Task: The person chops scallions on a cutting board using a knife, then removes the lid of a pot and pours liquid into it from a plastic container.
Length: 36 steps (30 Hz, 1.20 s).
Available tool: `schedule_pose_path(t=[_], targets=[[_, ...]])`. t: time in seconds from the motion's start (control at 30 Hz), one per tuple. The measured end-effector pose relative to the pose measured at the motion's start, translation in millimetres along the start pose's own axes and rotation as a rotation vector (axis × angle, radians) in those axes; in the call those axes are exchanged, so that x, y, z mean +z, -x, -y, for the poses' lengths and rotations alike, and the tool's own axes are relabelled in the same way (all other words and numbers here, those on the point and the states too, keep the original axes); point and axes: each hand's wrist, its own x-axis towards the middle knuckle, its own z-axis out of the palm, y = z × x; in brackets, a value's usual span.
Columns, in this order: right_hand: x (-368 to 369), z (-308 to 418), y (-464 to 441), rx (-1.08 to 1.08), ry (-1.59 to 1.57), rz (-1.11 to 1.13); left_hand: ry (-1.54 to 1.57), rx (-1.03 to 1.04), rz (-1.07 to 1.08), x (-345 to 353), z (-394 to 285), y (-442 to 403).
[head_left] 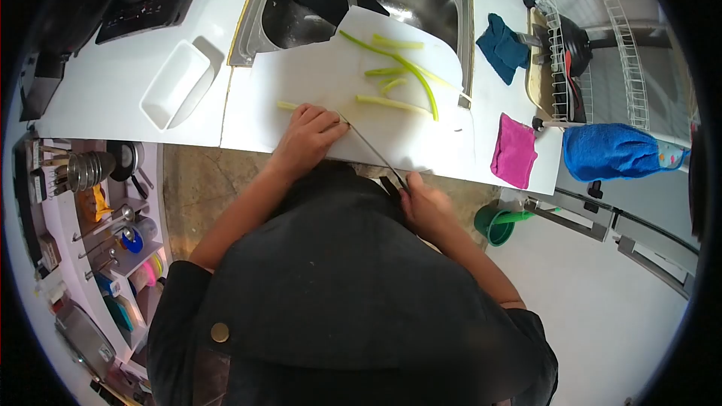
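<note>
Knife (368, 143), just above centre of frame: gripped by handle in right hand (429, 207), slanting up to the left, tip beside left hand (307, 139). Pale stalk (286, 105), left of centre: held down on white board (301, 71) under closed left fingers. Green stalks (392, 104), upper centre: lying loose on same board, partly covering sink (430, 15).

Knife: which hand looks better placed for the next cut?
Probably the right hand: it holds the knife by the handle, with the blade reaching toward the left hand. The left lies over a stalk, so it seems better suited to steadying.
</note>
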Motion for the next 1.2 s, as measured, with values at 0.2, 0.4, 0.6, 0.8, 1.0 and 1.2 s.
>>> schedule_pose_path(t=[0.2,0.4,0.6,0.8,1.0,1.2], targets=[[-15,1,18,0.011,0.050,0.030,-0.040,0.006,0.044,1,-4,-1],[-32,5,20,-0.004,0.082,-0.011,-0.031,0.003,0.015,2,-1,1],[-87,-1,11,-0.011,-0.097,-0.719,-0.006,-0.019,-0.038,8,0,-1],[-72,-18,3,0.004,0.016,-0.672,-0.204,-0.028,0.056,2,6,-2],[-70,-15,11,-0.065,-0.740,-1.189,-0.151,0.124,-0.937,-87,8,-40],[-121,-27,25,-0.124,-1.027,-1.924,0.083,0.237,-1.170,-116,15,-73]])
